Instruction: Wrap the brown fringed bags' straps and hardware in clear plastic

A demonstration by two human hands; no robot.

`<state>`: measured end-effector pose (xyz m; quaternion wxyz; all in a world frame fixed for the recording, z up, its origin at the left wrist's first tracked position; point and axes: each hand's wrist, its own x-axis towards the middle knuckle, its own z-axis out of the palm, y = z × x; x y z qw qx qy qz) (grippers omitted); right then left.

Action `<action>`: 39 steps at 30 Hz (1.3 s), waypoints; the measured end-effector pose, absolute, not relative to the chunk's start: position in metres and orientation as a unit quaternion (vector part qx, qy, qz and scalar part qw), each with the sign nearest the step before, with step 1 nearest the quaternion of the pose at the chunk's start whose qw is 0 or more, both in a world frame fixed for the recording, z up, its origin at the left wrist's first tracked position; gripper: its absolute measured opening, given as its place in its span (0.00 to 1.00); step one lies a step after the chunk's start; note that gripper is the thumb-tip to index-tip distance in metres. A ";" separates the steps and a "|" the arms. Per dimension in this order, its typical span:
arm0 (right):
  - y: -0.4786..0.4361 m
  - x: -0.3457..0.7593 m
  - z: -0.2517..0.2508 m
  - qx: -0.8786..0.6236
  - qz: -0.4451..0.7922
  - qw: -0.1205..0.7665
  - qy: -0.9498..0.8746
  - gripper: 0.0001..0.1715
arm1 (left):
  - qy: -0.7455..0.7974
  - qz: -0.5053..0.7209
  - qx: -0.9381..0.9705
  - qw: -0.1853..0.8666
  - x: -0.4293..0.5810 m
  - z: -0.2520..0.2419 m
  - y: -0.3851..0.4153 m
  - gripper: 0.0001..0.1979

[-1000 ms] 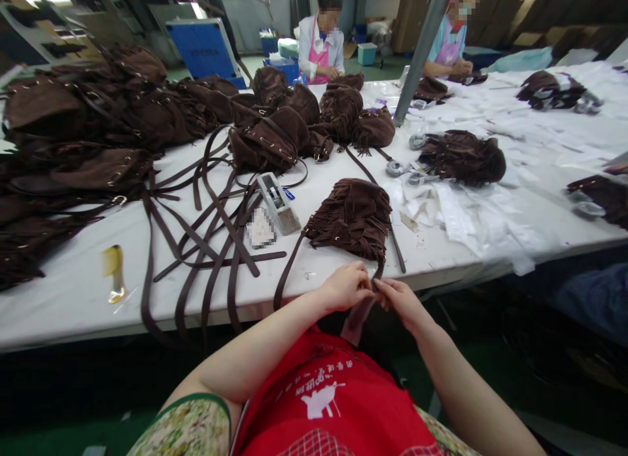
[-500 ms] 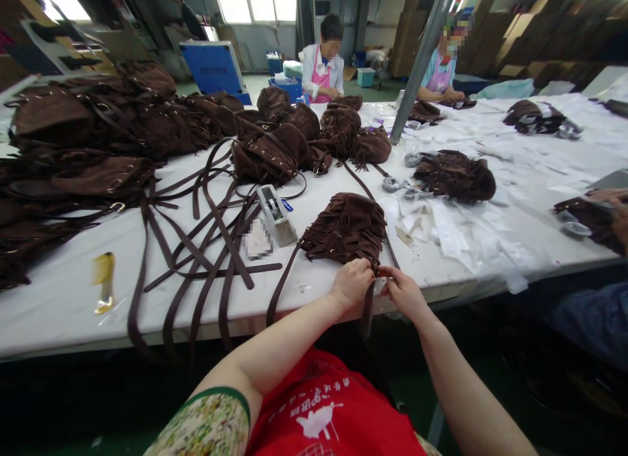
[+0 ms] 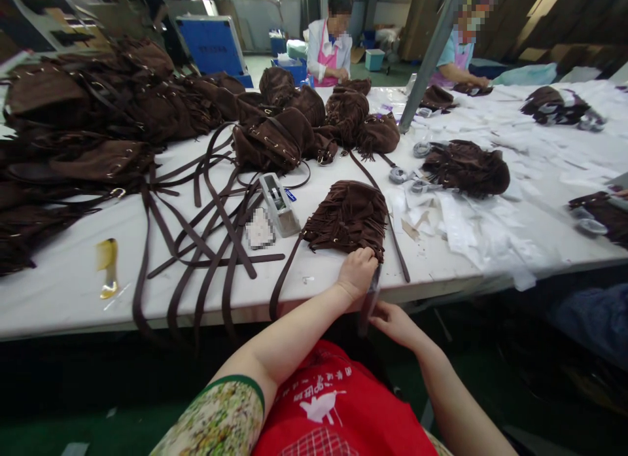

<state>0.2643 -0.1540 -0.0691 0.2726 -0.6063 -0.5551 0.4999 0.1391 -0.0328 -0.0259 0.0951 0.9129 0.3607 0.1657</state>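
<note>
1. The red apron (image 3: 338,403) is showing nearest, at six o'clock from the fringed bag (image 3: 343,214); all directions here are running from that bag.
2. At five o'clock, below the table edge, the right hand (image 3: 396,325) is keeping its fingertips against or just beside a blurred hanging strap (image 3: 369,305); I cannot tell whether they are pinching it.
3. Between five and six, the left hand (image 3: 359,273) is gripping the bag's near right corner, fingers curling over it.
4. The fringed bag itself is lying on the white table (image 3: 63,305), near its front edge.
5. Between eight and nine, a yellow comb (image 3: 108,267) is lying well apart.
6. At nine, a grey plastic holder (image 3: 282,210) is resting near loose straps (image 3: 220,230).
7. At ten, a pile of brown bags (image 3: 98,109) is spreading.
8. At twelve, a co-worker in pink (image 3: 328,50) is bending over the far side.
</note>
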 end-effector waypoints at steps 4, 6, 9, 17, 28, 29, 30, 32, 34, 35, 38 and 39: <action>-0.155 0.260 -0.065 -0.600 0.515 0.274 -0.547 0.13 | 0.400 0.230 0.875 0.145 0.128 -0.023 -0.041 0.09; -0.155 0.259 -0.065 -0.641 0.461 0.266 -0.553 0.20 | 0.412 0.251 0.859 0.170 0.121 -0.022 -0.044 0.09; -0.152 0.258 -0.063 -0.677 0.386 0.256 -0.572 0.26 | 0.410 0.256 0.852 0.202 0.110 -0.019 -0.047 0.08; -0.144 0.262 -0.047 -0.725 0.324 0.251 -0.553 0.30 | 0.374 0.074 0.872 0.309 0.081 -0.023 -0.089 0.15; -0.143 0.248 -0.034 -0.699 0.467 0.356 -0.408 0.29 | 0.306 0.019 0.539 0.784 0.065 -0.062 -0.112 0.22; -0.147 0.247 -0.029 -0.718 0.403 0.338 -0.455 0.27 | 0.299 0.012 0.494 0.816 0.062 -0.061 -0.113 0.23; -0.151 0.245 -0.022 -0.724 0.334 0.320 -0.512 0.23 | 0.297 0.010 0.462 0.836 0.059 -0.059 -0.114 0.23; -0.161 0.239 -0.012 -0.676 0.231 0.289 -0.638 0.13 | 0.303 0.019 0.423 0.854 0.052 -0.052 -0.114 0.23; -0.169 0.230 -0.006 -0.588 0.215 0.257 -0.736 0.18 | 0.308 0.036 0.400 0.863 0.047 -0.042 -0.112 0.21; -0.171 0.227 -0.005 -0.554 0.224 0.242 -0.764 0.21 | 0.307 0.044 0.391 0.867 0.044 -0.037 -0.110 0.20; -0.171 0.222 -0.008 -0.552 0.226 0.249 -0.763 0.18 | 0.284 0.041 0.381 0.879 0.036 -0.022 -0.099 0.20; -0.169 0.222 -0.010 -0.568 0.223 0.267 -0.746 0.16 | 0.281 0.040 0.386 0.878 0.034 -0.018 -0.095 0.21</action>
